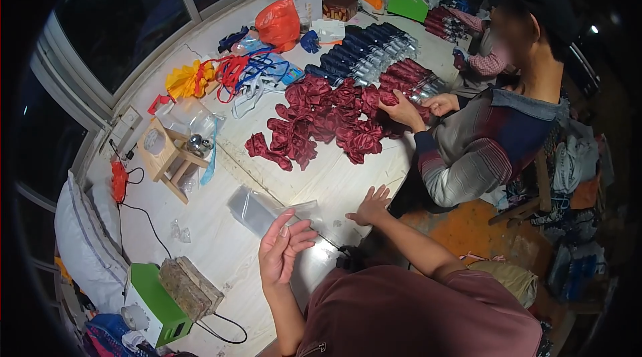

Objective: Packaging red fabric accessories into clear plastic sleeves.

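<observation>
Clear plastic sleeve [267, 210] lies flat on the white tabletop [221, 250] at about 11 o'clock from the person's left hand [284, 250], which pinches its near end between thumb and fingers. The right hand [370, 206], at 2 o'clock from the left, rests spread and empty on the tabletop edge. The sleeve looks empty, so by my reading this piece is only at its start.

Farther off at 12 o'clock, a loose heap of maroon fabric pieces [321, 123] waits unpacked, and a co-worker's hands [418, 106] handle its right edge. Beyond it, rows of bagged dark blue pieces [368, 53] and bagged maroon ones [411, 76] look finished.

A small wooden stand [170, 156] sits at 10 o'clock, a green box [154, 307] at 8 o'clock, an orange plastic bag [279, 23] far back. Dark windows [114, 16] curve around the left side; the room is night-lit.
</observation>
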`<state>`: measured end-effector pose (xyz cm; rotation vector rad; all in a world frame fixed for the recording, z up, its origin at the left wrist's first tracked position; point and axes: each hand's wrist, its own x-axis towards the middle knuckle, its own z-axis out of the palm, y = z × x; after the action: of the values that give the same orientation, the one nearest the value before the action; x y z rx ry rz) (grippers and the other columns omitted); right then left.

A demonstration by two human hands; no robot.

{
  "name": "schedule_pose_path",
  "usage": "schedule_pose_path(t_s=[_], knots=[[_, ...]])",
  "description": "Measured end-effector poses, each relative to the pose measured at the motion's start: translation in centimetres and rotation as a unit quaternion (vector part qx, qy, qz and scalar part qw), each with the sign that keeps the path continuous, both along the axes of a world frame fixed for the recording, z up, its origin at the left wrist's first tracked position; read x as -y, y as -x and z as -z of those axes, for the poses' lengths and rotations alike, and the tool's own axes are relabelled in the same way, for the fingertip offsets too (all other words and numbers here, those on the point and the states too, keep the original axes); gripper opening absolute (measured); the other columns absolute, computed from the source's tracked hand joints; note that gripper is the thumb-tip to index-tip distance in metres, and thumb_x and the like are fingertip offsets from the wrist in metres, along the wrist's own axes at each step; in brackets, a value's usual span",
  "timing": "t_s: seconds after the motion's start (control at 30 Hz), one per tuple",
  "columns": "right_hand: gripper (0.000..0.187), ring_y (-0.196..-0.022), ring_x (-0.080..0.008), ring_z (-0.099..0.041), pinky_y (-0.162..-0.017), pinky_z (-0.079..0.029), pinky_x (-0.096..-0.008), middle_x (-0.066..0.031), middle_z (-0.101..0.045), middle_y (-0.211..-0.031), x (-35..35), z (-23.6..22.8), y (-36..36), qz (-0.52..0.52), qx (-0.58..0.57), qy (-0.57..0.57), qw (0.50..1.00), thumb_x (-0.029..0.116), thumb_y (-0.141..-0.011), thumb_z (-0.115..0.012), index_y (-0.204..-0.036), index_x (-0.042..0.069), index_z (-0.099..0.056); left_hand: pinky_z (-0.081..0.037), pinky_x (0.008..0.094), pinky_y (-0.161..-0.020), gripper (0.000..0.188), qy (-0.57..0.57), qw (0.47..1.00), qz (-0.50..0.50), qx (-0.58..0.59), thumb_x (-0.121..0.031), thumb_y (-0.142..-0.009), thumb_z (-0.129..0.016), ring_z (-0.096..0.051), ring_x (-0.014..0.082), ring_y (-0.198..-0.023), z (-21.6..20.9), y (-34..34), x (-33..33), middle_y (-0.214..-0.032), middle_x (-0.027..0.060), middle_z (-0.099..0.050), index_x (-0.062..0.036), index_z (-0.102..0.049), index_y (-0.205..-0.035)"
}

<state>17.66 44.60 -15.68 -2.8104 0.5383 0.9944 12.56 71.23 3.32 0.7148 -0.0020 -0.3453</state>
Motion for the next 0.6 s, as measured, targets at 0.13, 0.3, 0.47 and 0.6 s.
schedule_pose_path(t_s=[0.13,0.3,0.47,0.6], knots=[[0.123,-0.14,-0.0645,0.003,-0.109,-0.014,-0.0702,-0.0488,0.003,-0.15,-0.1,-0.6,-0.2,-0.001,-0.009,0.009,1.0,0.074,-0.085,-0.052,-0.15,-0.017,0.0,-0.062,0.0362,-0.079,0.034,-0.004,1.0,0.002,0.004,-0.008,-0.102,-0.045,-0.071,0.0356,-0.093,0.8,0.2,-0.6,-0.114,0.0311,-0.065,0.0103,-0.048,-0.131],[0.122,-0.141,-0.0631,0.001,-0.109,-0.016,-0.0678,-0.048,0.001,-0.151,-0.4,-1.2,0.6,0.0,-0.014,0.007,1.0,0.073,-0.085,-0.052,-0.15,-0.017,-0.001,-0.061,0.0359,-0.08,0.033,-0.021,1.0,0.004,-0.003,-0.008,-0.102,-0.046,-0.071,0.0359,-0.095,1.7,0.4,-1.2,-0.114,0.0303,-0.065,0.0102,-0.049,-0.13],[0.122,-0.141,-0.0632,0.002,-0.11,-0.013,-0.0709,-0.0475,0.002,-0.151,0.1,-0.7,0.7,0.001,0.016,-0.013,1.0,0.074,-0.085,-0.053,-0.15,-0.016,-0.002,-0.06,0.0354,-0.081,0.033,-0.028,1.0,-0.005,-0.014,-0.008,-0.102,-0.046,-0.07,0.0356,-0.096,1.4,-0.1,-0.9,-0.114,0.0296,-0.065,0.0105,-0.05,-0.129],[0.121,-0.141,-0.0631,0.0,-0.11,-0.014,-0.0701,-0.0471,0.001,-0.152,-0.2,-0.2,0.8,-0.007,0.006,0.022,1.0,0.074,-0.086,-0.05,-0.151,-0.016,-0.003,-0.06,0.0347,-0.082,0.033,-0.027,0.999,-0.011,-0.018,-0.009,-0.103,-0.045,-0.07,0.0349,-0.095,1.4,0.6,-1.6,-0.113,0.0292,-0.066,0.0108,-0.05,-0.128]])
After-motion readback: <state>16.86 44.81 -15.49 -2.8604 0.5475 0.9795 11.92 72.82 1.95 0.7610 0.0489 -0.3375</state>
